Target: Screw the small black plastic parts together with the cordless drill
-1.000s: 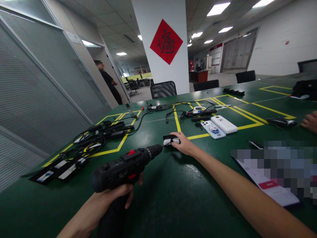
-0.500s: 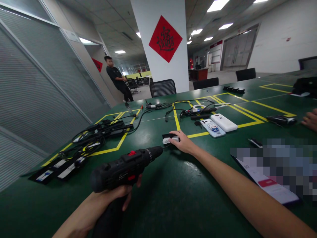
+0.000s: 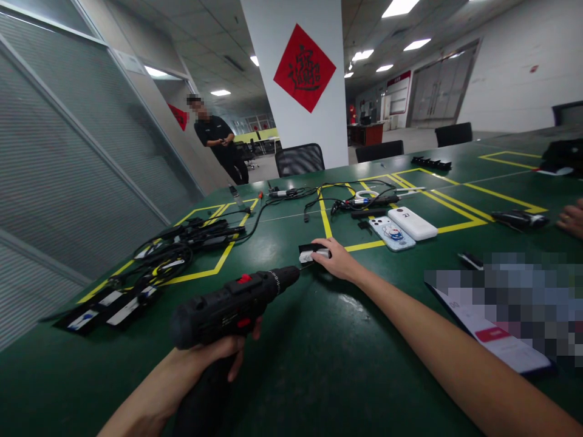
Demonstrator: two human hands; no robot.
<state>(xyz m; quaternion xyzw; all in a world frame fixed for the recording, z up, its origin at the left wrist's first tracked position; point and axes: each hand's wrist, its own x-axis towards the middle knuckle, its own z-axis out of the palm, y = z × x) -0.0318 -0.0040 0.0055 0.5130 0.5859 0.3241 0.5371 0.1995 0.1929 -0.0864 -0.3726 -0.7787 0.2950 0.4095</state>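
Note:
My left hand [image 3: 214, 355] grips the handle of a black cordless drill [image 3: 232, 306] with a red switch. Its nose points at a small black and white part [image 3: 311, 252] lying on the green table [image 3: 319, 364]. My right hand [image 3: 336, 260] reaches across the table and presses down on that part, fingers curled over it, holding it in place. The drill tip sits right beside the part's left end.
A tangle of black cables and chargers [image 3: 182, 246] lies to the left inside yellow tape lines. Two phones [image 3: 401, 229] lie beyond my right hand. Another person's hand [image 3: 571, 218] rests at the right edge. A paper sheet [image 3: 492, 337] lies near right. A person [image 3: 218, 145] stands far behind.
The person in the background has walked closer, towards the right. My hands and the drill stay almost where they were, the drill shifting slightly towards the part.

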